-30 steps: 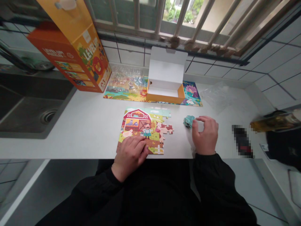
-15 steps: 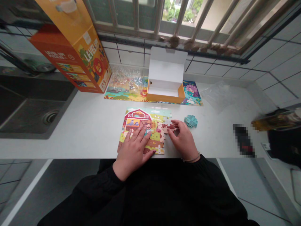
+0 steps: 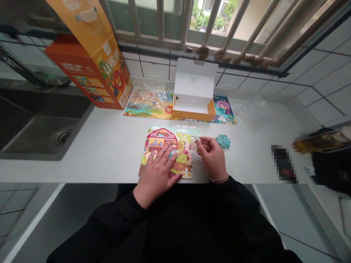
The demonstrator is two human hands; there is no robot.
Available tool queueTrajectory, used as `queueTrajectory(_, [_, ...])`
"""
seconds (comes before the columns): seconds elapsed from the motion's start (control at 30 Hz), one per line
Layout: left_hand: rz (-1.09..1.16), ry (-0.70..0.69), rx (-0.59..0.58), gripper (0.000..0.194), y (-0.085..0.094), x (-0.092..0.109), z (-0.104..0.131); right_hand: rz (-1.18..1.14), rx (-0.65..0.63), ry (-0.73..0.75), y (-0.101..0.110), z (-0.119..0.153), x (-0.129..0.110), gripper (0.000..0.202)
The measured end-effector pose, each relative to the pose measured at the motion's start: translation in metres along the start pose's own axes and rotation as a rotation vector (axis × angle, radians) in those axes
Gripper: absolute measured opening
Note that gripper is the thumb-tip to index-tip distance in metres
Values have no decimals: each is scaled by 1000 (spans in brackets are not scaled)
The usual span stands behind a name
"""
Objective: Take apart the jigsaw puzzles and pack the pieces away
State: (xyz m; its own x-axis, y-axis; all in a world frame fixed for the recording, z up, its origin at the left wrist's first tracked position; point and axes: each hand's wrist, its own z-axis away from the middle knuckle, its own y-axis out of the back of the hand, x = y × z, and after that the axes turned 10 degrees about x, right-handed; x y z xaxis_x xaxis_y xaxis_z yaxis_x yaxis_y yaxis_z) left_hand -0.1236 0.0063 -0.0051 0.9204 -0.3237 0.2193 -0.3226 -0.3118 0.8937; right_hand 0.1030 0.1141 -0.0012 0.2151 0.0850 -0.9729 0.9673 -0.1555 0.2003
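Note:
A farm puzzle (image 3: 182, 168) with a red barn lies on the white counter, its pieces joined except along the uneven right edge. My left hand (image 3: 157, 171) rests flat on its lower middle with the fingers spread. Just past the right edge, my right hand (image 3: 212, 155) pinches a brown and white puzzle piece (image 3: 196, 143) between thumb and fingers, close to the joined pieces. A small pile of teal pieces (image 3: 223, 141) sits to the right of my right hand.
Behind the puzzle, an open orange and white box (image 3: 194, 116) stands on picture sheets (image 3: 223, 109) beside clear plastic wrap (image 3: 153, 93). A tall orange box (image 3: 90, 78) is at the left, near the sink (image 3: 46, 135). Another clear bag (image 3: 255, 111) lies at right.
My right hand has closed and lifted the brown piece, which lay flat at the puzzle's right edge before. My left hand has stayed on the puzzle. The view has shifted slightly.

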Motion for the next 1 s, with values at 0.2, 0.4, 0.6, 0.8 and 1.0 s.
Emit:
queueTrajectory(0.2, [8, 5, 3, 70, 0, 0, 0, 254, 90, 174, -10, -72, -12, 33])
queueTrajectory(0.4, [-31, 45, -72, 68, 2, 1, 1, 831, 72, 290, -40, -78, 2, 27])
queueTrajectory(0.6, [-37, 61, -83, 68, 2, 2, 0, 853, 105, 358, -45, -69, 18, 39])
queueTrajectory(0.8, [-40, 51, -85, 68, 4, 3, -2, 523, 143, 390, -39, -76, 20, 29])
queueTrajectory(1.0, [-43, 62, -83, 68, 3, 3, -1, 133, 92, 236, -41, -76, 23, 48])
